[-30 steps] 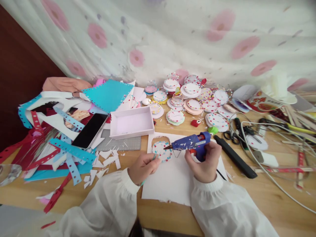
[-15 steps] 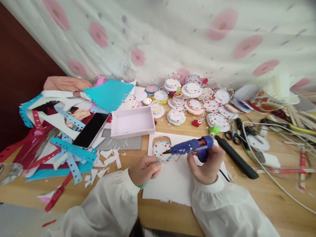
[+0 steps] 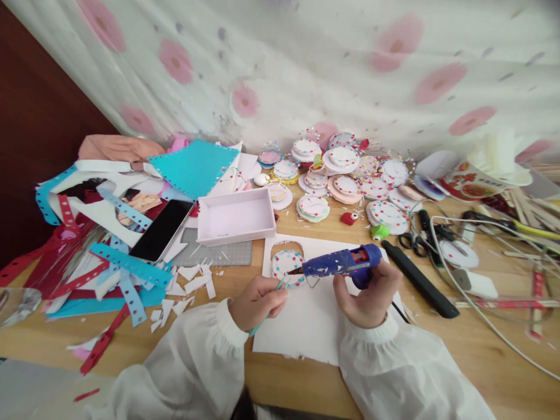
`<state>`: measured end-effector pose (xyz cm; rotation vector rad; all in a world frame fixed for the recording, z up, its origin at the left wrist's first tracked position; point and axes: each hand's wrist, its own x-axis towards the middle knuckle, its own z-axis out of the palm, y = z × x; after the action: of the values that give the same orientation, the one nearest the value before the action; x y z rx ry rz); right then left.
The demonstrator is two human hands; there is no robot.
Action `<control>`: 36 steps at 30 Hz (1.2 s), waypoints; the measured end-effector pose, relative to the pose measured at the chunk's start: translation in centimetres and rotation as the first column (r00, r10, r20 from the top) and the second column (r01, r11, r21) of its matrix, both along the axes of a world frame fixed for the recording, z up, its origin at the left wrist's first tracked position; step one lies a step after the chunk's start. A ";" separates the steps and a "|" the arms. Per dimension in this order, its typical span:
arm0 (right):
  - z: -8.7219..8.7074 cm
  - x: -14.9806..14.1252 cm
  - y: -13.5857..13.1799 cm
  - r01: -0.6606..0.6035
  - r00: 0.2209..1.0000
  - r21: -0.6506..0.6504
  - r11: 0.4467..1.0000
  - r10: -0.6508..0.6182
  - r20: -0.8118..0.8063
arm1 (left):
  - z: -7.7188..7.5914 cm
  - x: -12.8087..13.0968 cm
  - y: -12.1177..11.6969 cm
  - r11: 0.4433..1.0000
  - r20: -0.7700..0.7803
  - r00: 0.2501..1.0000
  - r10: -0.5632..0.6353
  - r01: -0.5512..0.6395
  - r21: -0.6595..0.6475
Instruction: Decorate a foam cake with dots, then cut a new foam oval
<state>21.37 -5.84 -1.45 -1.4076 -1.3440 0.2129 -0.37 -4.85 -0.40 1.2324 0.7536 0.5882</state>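
My right hand (image 3: 365, 294) grips a blue hot-glue gun (image 3: 339, 262) by its handle, nozzle pointing left at a round white disc (image 3: 286, 265) edged with red and blue dots. The disc lies on a white sheet of paper (image 3: 306, 318). My left hand (image 3: 258, 300) is closed in a pinch on a thin teal stick (image 3: 269, 306), whose tip reaches the disc's near edge. Both arms wear white sleeves.
Several decorated discs (image 3: 345, 175) crowd the back of the wooden table. A shallow pink box (image 3: 234, 219), a phone (image 3: 160, 230), and teal and red punched paper strips (image 3: 114, 262) lie left. A black tool (image 3: 420, 280), scissors (image 3: 413, 242), cables and sticks lie right.
The glue gun's nozzle has dropped slightly toward the disc's near right edge, and my left hand with the stick has shifted a little right toward it.
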 end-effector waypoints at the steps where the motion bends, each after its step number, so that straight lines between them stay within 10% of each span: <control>1: 0.0 0.0 0.0 0.003 1.000 -0.007 1.000 -0.003 -0.003 | 0.0 0.0 0.0 1.000 0.000 1.000 0.001 -0.001 0.004; 36: 0.1 0.0 0.0 0.033 0.999 0.050 0.998 -0.033 0.016 | 0.3 -0.1 0.1 1.000 0.012 1.000 -0.005 0.005 -0.006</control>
<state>21.40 -5.85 -1.37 -1.3912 -1.3298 0.1451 -0.44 -4.80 -0.11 1.2237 0.7415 0.5886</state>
